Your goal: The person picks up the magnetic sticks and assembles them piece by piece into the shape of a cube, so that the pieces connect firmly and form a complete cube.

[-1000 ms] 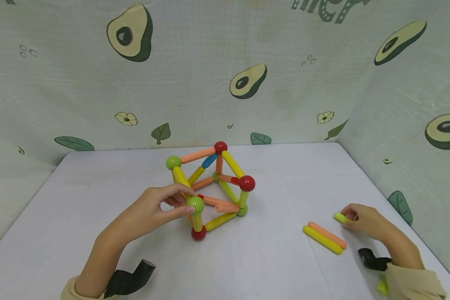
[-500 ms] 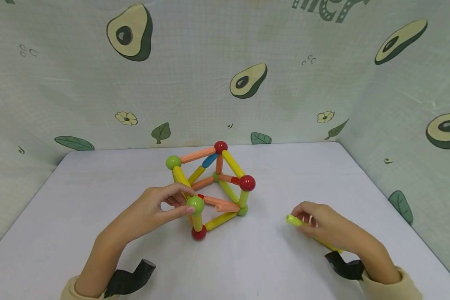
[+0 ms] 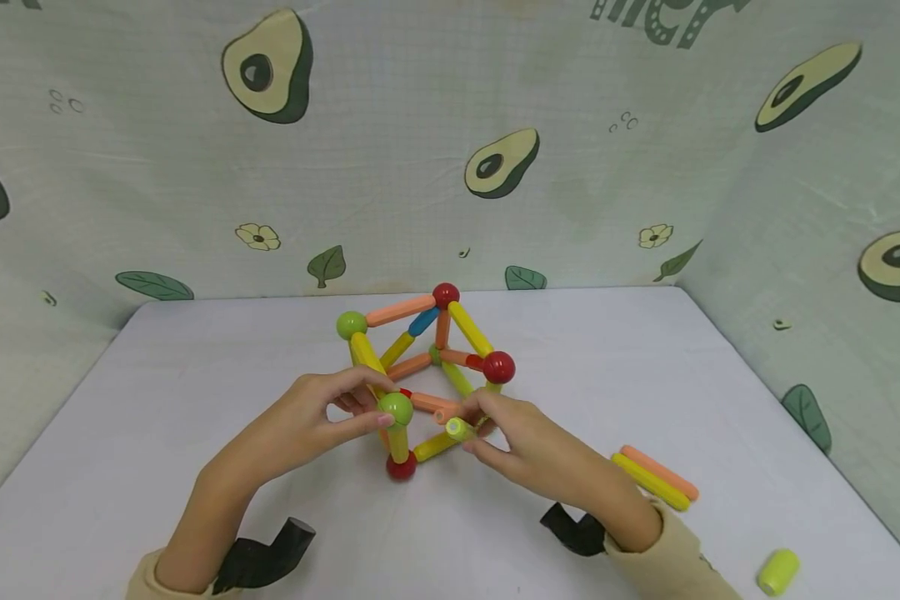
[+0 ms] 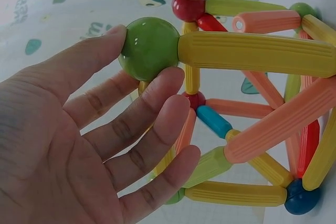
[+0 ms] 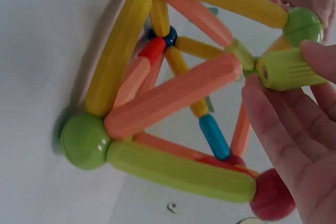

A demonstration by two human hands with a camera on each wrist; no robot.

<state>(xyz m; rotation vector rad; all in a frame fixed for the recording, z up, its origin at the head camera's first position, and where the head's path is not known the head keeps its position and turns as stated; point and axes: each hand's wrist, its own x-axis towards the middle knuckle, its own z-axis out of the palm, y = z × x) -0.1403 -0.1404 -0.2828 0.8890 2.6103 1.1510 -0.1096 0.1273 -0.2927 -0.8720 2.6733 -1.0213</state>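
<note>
A frame of magnetic rods and balls stands on the table. My left hand pinches its near green ball between thumb and fingers, atop a yellow rod. My right hand holds a short lime-green rod between thumb and fingers, at the frame's near right side. Close to that rod is the free end of an orange rod, whose other end sits on a low green ball. Whether the two rods touch I cannot tell. In the head view my right hand partly hides the low green ball.
Right of my right forearm lie a loose yellow rod and a loose orange rod, side by side. A short lime-green piece lies near the table's front right. A printed cloth hangs behind the table.
My right hand has picked up the lime-green rod at the right and carried it leftward to the frame, past the loose rods. My left hand has stayed on the green ball.
</note>
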